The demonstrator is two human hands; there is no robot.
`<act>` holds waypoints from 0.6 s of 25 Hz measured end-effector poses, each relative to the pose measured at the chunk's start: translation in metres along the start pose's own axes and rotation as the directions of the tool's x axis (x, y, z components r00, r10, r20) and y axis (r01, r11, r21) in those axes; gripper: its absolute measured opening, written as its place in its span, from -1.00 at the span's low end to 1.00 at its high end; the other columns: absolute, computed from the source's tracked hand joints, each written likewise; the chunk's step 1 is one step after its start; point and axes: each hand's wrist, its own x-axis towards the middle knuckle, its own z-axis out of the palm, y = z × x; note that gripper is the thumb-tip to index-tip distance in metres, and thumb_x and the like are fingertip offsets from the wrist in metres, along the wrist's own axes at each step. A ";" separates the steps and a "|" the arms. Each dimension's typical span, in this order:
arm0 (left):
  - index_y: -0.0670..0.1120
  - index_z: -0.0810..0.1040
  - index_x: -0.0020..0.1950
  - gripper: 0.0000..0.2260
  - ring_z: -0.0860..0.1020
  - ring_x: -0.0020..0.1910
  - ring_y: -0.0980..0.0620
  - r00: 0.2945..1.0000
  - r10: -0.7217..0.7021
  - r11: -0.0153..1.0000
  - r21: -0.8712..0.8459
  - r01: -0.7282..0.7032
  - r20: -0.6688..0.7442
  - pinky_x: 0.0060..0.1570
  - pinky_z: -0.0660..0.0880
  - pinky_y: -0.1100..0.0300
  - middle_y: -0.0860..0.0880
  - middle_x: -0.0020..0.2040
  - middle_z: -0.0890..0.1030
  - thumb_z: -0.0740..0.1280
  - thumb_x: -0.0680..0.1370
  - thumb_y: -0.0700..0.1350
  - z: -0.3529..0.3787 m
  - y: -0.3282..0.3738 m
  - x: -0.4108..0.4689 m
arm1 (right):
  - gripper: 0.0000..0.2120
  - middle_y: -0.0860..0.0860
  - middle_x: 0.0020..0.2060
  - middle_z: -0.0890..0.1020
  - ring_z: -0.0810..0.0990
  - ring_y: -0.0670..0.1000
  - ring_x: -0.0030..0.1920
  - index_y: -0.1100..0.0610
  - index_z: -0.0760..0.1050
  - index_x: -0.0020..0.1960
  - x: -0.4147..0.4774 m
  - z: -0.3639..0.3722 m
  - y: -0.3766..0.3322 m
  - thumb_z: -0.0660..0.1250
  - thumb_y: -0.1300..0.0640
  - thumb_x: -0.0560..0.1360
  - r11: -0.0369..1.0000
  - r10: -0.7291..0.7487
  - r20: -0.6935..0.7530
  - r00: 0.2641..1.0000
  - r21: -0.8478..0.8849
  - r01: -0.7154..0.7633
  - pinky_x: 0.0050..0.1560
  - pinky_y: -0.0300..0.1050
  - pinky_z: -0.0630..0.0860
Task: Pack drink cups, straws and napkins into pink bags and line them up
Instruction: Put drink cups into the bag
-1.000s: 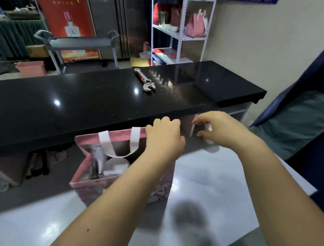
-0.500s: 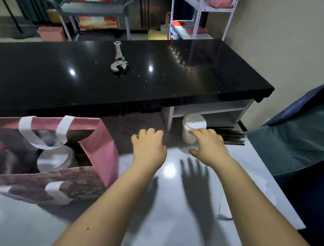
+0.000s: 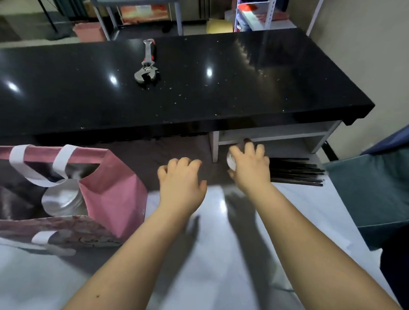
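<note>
Far left on the white table [image 3: 203,260], your pink bag [image 3: 111,198] stands open, mouth up, cut off by the frame edge. Its rear white handle loops droop into the opening, and the front handle lies flat against the patterned front panel. Inside it, close to the right-hand wall, sits one lidded cup [image 3: 60,201], upright, pale lid facing up. The rest of the bag's inside is dark and blurred, so can't tell what else is in there. Your left hand [image 3: 181,181] hovers over the table's far edge, just right of the bag and not touching it, fingers loosely curled, nothing in it. Your right hand [image 3: 251,167] reaches further, to the low white shelf unit [image 3: 280,137] under the black counter [image 3: 196,103]. Its fingers curl over the top of a white cup [image 3: 230,162], thumb against the cup's left side. Only a sliver of that cup shows past the hand, so can't tell lid or contents. Black straws [image 3: 295,172] lie in a flat bundle just right of that hand, by the table's far-right corner; whether the hand touches them, can't tell. On the counter top, well apart from the rest, lies a wrench [image 3: 146,63]. Teal cushion [image 3: 376,189] sits at the right, beside the table.
</note>
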 end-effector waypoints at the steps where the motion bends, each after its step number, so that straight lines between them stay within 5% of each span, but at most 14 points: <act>1: 0.08 0.40 0.36 -0.59 0.34 0.27 -0.06 1.000 0.004 1.000 -0.004 -0.004 -0.018 0.20 0.22 -0.01 0.05 0.24 0.47 0.27 0.52 0.10 -0.007 0.000 0.001 | -0.42 0.14 0.38 0.27 0.25 0.25 0.27 -0.09 0.26 0.37 -0.006 -0.004 -0.003 0.40 -0.05 0.42 0.998 -0.056 -0.026 0.998 0.013 0.056 0.10 0.11 0.37; 9: 0.11 0.46 0.31 -0.55 0.36 0.27 -0.11 0.970 -0.012 0.997 -0.080 -0.008 -0.245 0.18 0.27 -0.04 0.03 0.23 0.50 0.38 0.43 -0.06 -0.110 -0.044 0.016 | -0.28 0.14 0.45 0.31 0.31 0.30 0.32 -0.06 0.33 0.44 -0.036 -0.087 -0.080 0.48 0.09 0.33 0.916 -0.373 -0.307 0.876 0.030 0.401 0.14 0.15 0.37; 15: 0.12 0.55 0.21 -0.58 0.46 0.17 -0.08 0.976 -0.093 0.961 -0.274 0.036 -0.198 0.16 0.44 -0.07 0.02 0.13 0.52 0.48 0.37 -0.12 -0.152 -0.178 -0.023 | -0.31 0.06 0.45 0.30 0.24 0.18 0.31 -0.11 0.34 0.44 -0.052 -0.129 -0.154 0.47 0.01 0.36 0.910 -0.292 -0.407 0.865 0.160 0.382 0.26 0.12 0.31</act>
